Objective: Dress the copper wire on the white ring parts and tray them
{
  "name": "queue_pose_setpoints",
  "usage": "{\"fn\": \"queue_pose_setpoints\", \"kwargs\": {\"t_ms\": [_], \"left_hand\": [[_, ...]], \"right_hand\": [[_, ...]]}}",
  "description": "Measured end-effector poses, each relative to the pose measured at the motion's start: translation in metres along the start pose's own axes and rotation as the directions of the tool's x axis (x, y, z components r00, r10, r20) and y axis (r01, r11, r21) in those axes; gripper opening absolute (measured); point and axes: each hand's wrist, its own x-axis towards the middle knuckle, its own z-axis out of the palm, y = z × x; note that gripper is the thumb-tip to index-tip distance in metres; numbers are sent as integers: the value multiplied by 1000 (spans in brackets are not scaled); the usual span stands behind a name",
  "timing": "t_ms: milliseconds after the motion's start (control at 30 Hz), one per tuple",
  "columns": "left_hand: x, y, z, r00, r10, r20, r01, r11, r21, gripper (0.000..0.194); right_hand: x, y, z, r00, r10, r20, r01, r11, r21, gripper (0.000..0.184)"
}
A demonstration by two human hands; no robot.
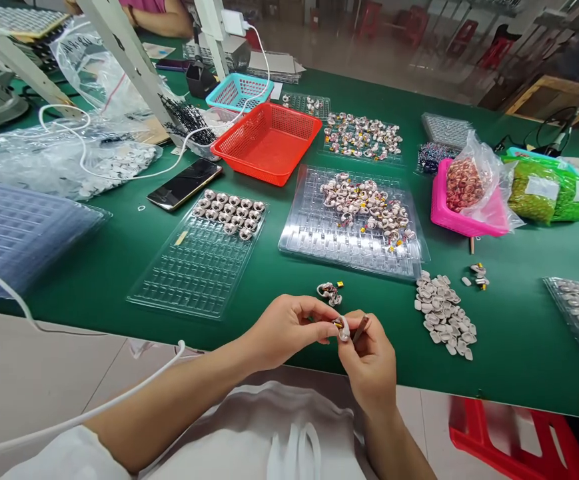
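My left hand (pixel 289 330) pinches a small beige earbud shell (pixel 344 332) with a bit of yellow and wire showing at its side. On the other side, my right hand (pixel 372 363) grips the same shell, and a thin brown tool (pixel 361 329), perhaps tweezers, stands up from its fingers. Both hands are closed and meet just above the table's front edge. Just beyond them lies a loose wired earbud part (pixel 329 293). A pile of flat beige covers (pixel 446 317) is right of my right hand.
Clear trays hold wired earbud parts (pixel 369 203) and shiny rounded pieces (pixel 229 212). Behind are a red basket (pixel 269 147), a blue basket (pixel 239 90) and a phone (pixel 185 183). A pink basket (pixel 469 213) stands right. A white cable (pixel 119 413) crosses the left; a person's arm (pixel 164 20) is opposite.
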Motion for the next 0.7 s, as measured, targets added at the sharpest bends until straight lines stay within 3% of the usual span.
{"fn": "queue_pose_setpoints", "kwargs": {"t_ms": [133, 300, 367, 533, 600, 700], "left_hand": [[4, -1, -3, 999, -26, 39, 29, 996, -86, 19], [8, -4, -9, 998, -65, 22, 69, 960, -270, 26], [8, -4, -9, 997, -71, 27, 76, 947, -311, 27], [7, -2, -10, 997, -74, 18, 76, 946, -316, 26], [6, -2, -10, 997, -73, 9, 72, 947, -312, 28], [5, -3, -9, 997, -78, -9, 72, 955, -288, 29]], "right_hand": [[0, -2, -12, 998, -54, 25, 55, 997, -53, 8], [3, 7, -37, 949, -230, -215, 209, 971, -118, 29], [4, 13, -45, 940, -264, -218, 209, 946, -247, 31], [0, 22, -66, 972, -180, -152, 64, 823, -564, 27], [-4, 21, -72, 979, -140, -146, 30, 816, -578, 24], [-13, 16, -70, 977, -152, -150, 69, 890, -451, 19]]}}
